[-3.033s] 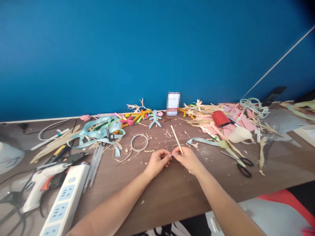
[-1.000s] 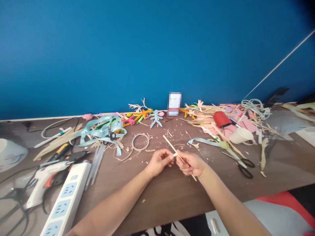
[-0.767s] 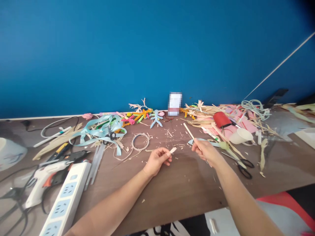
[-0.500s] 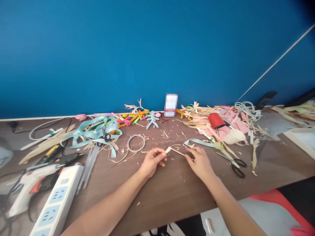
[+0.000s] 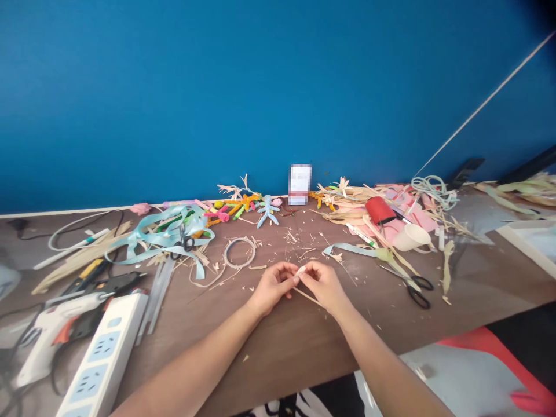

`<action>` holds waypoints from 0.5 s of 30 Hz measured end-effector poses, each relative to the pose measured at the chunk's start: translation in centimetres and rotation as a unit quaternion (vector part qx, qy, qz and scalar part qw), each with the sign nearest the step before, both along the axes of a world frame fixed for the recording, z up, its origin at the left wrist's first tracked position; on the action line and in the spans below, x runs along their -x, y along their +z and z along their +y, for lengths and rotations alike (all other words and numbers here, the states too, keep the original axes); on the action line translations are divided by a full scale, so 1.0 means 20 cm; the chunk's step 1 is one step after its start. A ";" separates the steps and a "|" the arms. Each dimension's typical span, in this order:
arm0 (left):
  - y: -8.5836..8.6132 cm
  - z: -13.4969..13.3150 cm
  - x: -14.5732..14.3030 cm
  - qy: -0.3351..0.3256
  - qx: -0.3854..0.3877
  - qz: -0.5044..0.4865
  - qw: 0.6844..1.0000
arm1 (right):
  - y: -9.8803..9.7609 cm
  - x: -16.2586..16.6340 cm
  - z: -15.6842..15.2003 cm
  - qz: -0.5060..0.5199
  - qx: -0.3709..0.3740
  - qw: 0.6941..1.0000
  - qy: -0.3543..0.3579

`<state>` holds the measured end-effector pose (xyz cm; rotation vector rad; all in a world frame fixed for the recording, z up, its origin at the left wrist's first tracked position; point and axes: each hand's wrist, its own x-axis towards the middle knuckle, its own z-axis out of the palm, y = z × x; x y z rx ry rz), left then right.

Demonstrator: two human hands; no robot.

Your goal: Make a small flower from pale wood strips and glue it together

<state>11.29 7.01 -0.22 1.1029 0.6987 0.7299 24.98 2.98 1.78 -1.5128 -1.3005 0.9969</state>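
My left hand (image 5: 273,286) and my right hand (image 5: 324,285) meet over the middle of the table. Both have thumb and fingers pinched on a small pale piece of strip material (image 5: 300,270), which pokes up between the fingertips. A thin cream tail (image 5: 309,297) of it slants down beneath my right hand. Most of the piece is hidden by the fingers; whether it is husk or paper I cannot tell. Pale scraps (image 5: 306,253) lie scattered just beyond the hands. A roll of tape (image 5: 240,266) rests left of them.
To the left are a power strip (image 5: 102,353), a white glue gun (image 5: 56,327), clear glue sticks (image 5: 154,301) and light blue ribbon (image 5: 147,227). Black-handled scissors (image 5: 417,296), a white cup (image 5: 412,238) and a red cup (image 5: 379,210) lie to the right. A blue wall (image 5: 260,104) stands behind.
My right hand has moved left to meet my left hand, its fingers now pinched at the piece's tip. The thin tail now points downward instead of stretching between the hands.
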 end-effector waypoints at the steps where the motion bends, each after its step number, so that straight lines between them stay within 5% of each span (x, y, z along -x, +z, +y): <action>1: 0.00 0.00 0.00 0.000 -0.007 0.008 1.000 | -0.01 0.00 0.00 -0.007 0.003 1.000 0.000; 6: -0.02 0.00 0.00 0.015 -0.010 0.035 0.999 | -0.01 -0.02 -0.11 -0.131 0.015 0.991 -0.010; 10: -0.03 0.01 0.00 0.037 0.002 0.005 0.999 | 0.00 -0.07 -0.28 -0.355 0.004 0.934 0.041; 15: -0.01 -0.01 0.00 0.033 -0.009 -0.013 0.999 | -0.03 -0.14 -0.34 -0.411 -0.001 0.911 0.030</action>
